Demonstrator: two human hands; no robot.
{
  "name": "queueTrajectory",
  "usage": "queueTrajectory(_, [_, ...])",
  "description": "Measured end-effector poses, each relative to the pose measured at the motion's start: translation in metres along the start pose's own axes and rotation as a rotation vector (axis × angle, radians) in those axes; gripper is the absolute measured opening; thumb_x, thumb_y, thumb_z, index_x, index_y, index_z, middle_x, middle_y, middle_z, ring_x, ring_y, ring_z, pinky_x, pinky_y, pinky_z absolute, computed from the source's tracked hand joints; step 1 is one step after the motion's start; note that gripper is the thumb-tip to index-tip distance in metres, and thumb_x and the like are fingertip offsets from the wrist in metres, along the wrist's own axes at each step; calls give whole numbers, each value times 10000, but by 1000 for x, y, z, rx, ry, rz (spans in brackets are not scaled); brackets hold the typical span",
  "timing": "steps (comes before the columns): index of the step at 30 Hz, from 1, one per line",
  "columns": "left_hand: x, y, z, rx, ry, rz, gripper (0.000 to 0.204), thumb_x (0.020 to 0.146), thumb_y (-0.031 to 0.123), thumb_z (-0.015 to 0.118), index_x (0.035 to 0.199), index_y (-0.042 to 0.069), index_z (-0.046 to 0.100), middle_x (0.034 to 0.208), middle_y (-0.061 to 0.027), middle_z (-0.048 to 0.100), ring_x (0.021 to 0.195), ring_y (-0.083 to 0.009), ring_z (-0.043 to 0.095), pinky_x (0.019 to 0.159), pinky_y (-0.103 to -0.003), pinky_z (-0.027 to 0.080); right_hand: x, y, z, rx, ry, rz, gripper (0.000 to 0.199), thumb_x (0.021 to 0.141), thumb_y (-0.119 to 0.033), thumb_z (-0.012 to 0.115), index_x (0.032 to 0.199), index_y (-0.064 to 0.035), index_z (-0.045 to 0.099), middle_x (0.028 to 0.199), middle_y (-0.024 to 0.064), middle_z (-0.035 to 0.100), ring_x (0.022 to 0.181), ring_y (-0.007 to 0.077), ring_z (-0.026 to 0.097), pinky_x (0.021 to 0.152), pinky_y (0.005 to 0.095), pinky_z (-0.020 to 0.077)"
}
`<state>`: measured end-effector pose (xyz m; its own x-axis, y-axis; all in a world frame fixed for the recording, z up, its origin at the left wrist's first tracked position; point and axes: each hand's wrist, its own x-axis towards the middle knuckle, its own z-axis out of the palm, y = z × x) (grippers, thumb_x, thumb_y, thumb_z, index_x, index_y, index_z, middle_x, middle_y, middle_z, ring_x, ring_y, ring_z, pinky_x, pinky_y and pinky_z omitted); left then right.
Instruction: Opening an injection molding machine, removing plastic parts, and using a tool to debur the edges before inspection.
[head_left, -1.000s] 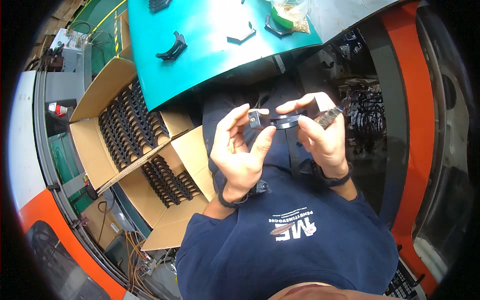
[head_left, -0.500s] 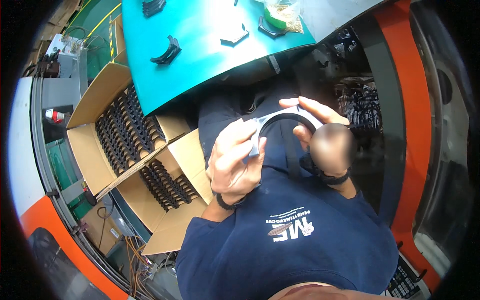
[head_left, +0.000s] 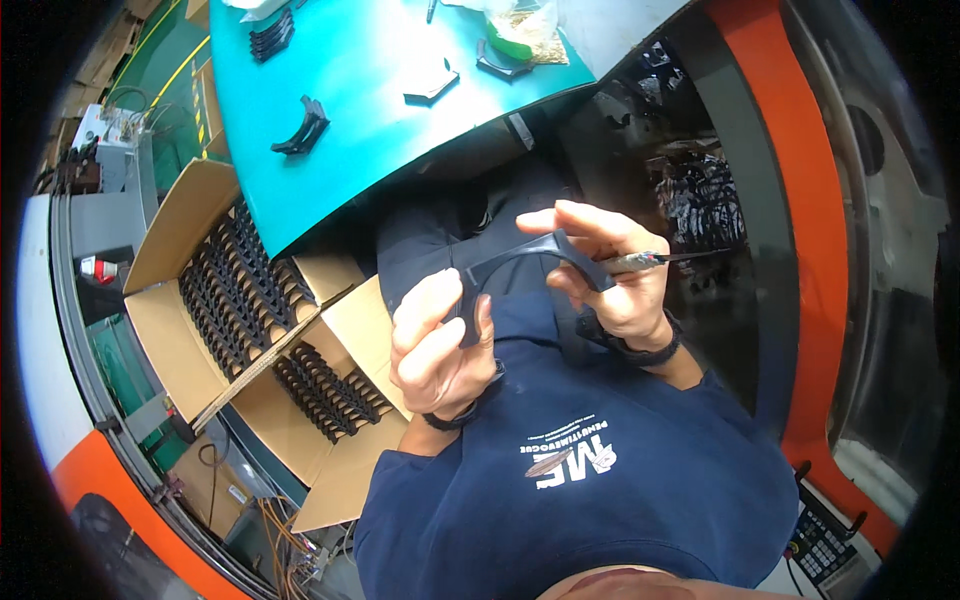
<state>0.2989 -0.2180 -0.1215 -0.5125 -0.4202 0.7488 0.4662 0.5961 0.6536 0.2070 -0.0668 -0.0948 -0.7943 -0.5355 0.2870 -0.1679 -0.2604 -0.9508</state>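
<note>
A black, arch-shaped plastic part (head_left: 515, 250) is held up in front of my body between both hands. My left hand (head_left: 440, 345) pinches one end of the arch between thumb and fingers. The other end is gripped by my right hand (head_left: 625, 275), its thumb inside the curve. A slim knife-like tool (head_left: 640, 261) is also tucked in my right hand, its thin point directed off to the right. Its exact kind is hard to make out.
A green-topped table (head_left: 350, 60) ahead carries several black curved parts (head_left: 303, 128) and a clear bag with a green object (head_left: 510, 38). Open cardboard boxes (head_left: 160, 340) filled with rows of black parts stand at the left. An orange machine frame (head_left: 800, 200) rises at the right.
The arch-shaped part has been tilted, so its face looks darker now. Both hands have shifted slightly left in the picture, and the tool in my right hand has come into view.
</note>
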Motion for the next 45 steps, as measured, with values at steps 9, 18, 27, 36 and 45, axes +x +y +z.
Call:
queueTrajectory(9, [-6,5,-8,180,-188,336,487,700,72,826,1006,218,476,960,14,576,955,-199,534,824,-392,495,7,-2,-4,172,-35,-9,255,852,-44,680,1103,0,661,1011,139,701,583,73,569,469,202,419])
queueTrajectory(18, [-7,17,23,-119,24,437,393,869,648,504,921,261,556,898,41,549,933,-169,489,893,-404,416,1,7,10,795,-242,369,382,933,-337,599,867,39,588,686,140,591,560,213,619,511,281,462])
queueTrajectory(27, [15,14,-5,23,-259,-13,452,906,378,588,1023,-57,621,984,-164,569,906,-267,562,922,-500,427,-11,-1,21,932,-301,649,438,912,-406,622,849,27,593,692,122,619,501,182,606,458,248,456])
queueTrajectory(36, [20,20,-5,-10,-297,-120,266,838,215,642,1012,15,656,989,-141,614,885,-263,595,936,-525,419,-6,2,16,892,-372,665,408,923,-381,620,861,22,611,668,109,628,492,159,611,422,231,419])
queueTrajectory(45, [20,9,5,-105,-211,-200,167,824,57,617,948,-36,678,872,-171,662,773,-263,638,916,-499,438,0,-10,9,250,-77,506,119,877,-91,690,960,-7,673,748,15,625,593,47,529,504,193,392])
